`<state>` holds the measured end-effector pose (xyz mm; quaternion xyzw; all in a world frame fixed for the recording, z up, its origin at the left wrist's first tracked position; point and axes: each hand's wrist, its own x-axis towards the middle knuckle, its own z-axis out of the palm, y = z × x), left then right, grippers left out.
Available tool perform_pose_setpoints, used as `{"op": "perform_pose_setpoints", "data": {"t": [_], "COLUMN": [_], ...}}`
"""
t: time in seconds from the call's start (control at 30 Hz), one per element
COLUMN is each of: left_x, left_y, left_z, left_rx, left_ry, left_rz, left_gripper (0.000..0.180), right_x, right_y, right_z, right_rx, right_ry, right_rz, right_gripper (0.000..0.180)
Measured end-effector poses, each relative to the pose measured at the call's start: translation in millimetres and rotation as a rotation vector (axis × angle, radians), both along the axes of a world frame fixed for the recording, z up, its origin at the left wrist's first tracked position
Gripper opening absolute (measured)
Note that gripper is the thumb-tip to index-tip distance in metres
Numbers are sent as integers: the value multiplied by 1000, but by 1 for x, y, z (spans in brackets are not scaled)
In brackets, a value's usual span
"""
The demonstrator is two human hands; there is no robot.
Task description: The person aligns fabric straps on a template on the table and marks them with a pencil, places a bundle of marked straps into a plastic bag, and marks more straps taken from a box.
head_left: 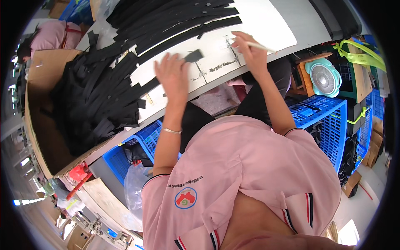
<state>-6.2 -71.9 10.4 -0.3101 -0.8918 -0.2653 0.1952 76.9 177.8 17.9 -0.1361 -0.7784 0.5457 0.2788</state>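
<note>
- The left hand [173, 77] lies flat with fingers spread on the white table [266, 29], its fingertips on a small black piece [194, 55] near the table's front edge.
- That piece is a short strip; its long axis runs left-low to right-high, roughly parallel to the table's edge, with its far end poking out past the fingers toward the right hand.
- The right hand [250, 52] pinches a thin pale pen [260, 46] between fingers and thumb; the pen lies nearly level, its free end pointing right.
- Long black strips [175, 21] lie side by side across the table's far part, all slanting the same way as the small piece.
- An open cardboard box [39, 125] at the left holds a heap of black strips [96, 104], some spilling onto the table.
- Under the table, a blue crate [139, 146] holds dark items; a second blue crate [329, 121] stands at the right, contents unclear.
- A small pale-green fan [323, 78] sits at the right, on a wooden stool.
</note>
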Motion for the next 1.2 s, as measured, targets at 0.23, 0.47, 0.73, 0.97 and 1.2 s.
{"op": "perform_pose_setpoints", "data": {"t": [0.23, 0.47, 0.73, 0.97, 1.2], "left_x": [43, 64, 81, 75, 73], "left_y": [47, 17, -25, -73, -74], "left_z": [1, -2, 4, -5, 2], "left_rx": [39, -116, -148, -161, -105], "left_ry": [-162, -153, -251, -283, -263], "left_rz": [-112, -89, 131, 292, 265], "left_gripper": [29, 49, 59, 59, 58], "right_x": [30, 52, 58, 57, 42], "right_y": [-49, 10, 20, 18, -6], "right_z": [-6, -23, -27, -26, -4], "right_rx": [789, 820, 867, 889, 872], "right_ry": [87, -57, -51, -75, -113], "right_rz": [45, -133, -176, -174, -173], "right_gripper": [47, 47, 41, 36, 29]}}
